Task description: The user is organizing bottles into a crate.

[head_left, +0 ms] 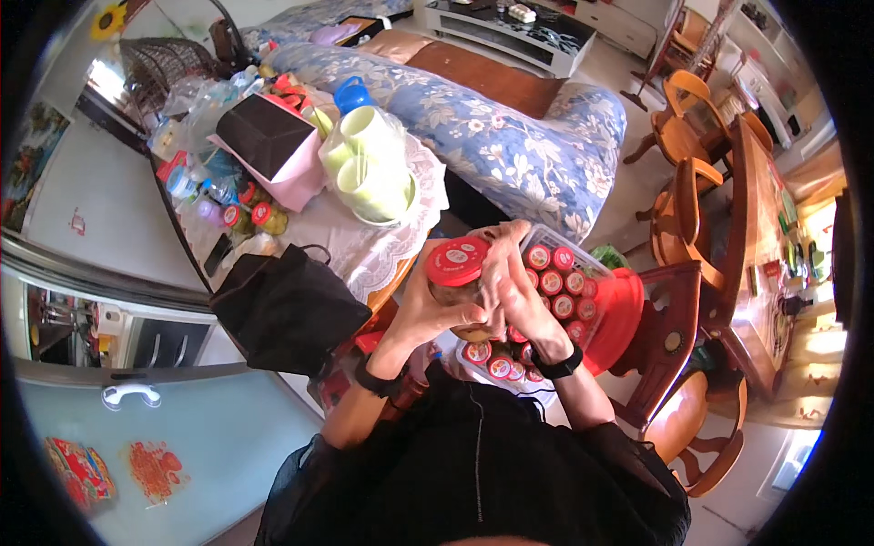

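Note:
My left hand (423,307) grips a glass jar with a red lid (456,261) from its left side, thumb across the front. The lid bears writing, and the jar stands nearly upright in front of my chest. Against the jar's right side lies my right hand (522,297), its fingers reaching towards the far side and partly blurred. Just beyond and below that hand is a clear plastic crate (594,263) holding several small red-lidded jars (562,306). More such jars (499,367) sit nearer to me, partly hidden by my right forearm.
To the left, a lace-covered table (372,263) carries a black bag (287,307), a pink-and-black box (273,143), bagged pale green containers (369,164) and several jars (270,217). A red plastic stool (618,321) and wooden chair (659,341) are at right. A floral sofa (491,143) stands ahead.

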Demonstrator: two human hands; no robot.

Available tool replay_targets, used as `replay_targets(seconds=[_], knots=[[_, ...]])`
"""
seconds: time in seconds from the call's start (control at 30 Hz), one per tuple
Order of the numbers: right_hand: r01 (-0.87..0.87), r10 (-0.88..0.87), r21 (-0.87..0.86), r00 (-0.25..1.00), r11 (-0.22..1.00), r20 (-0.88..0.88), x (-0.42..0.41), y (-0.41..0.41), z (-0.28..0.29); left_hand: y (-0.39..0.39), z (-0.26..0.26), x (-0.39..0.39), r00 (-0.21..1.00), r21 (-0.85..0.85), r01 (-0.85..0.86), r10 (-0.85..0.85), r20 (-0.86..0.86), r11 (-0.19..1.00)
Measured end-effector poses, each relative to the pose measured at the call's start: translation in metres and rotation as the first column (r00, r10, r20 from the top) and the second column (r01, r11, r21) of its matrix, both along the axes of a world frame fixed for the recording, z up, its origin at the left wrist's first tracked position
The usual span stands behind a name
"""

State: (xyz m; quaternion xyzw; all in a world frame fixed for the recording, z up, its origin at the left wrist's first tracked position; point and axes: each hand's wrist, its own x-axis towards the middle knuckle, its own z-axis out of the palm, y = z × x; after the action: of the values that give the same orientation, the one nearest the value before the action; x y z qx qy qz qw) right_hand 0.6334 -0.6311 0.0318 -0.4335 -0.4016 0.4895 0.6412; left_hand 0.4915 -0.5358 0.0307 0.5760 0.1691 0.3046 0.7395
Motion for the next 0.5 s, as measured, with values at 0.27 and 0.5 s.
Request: replay_targets(seconds=[0.27, 0.5], knots=[[-0.254, 0.202, -0.102, 0.911, 0.962, -0.359, 0.0, 0.025, -0.033, 0.005, 0.014, -0.01, 0.995, 0.36, -0.095, 0.1, 0.003, 0.928], [-0.139, 0.052, -0.128, 0.849, 0.982, -0.525, -0.035, 0.02, -0.039, 0.023, 0.013, -0.03, 0.991, 0.411, -0.107, 0.063, 0.12, 0.905]])
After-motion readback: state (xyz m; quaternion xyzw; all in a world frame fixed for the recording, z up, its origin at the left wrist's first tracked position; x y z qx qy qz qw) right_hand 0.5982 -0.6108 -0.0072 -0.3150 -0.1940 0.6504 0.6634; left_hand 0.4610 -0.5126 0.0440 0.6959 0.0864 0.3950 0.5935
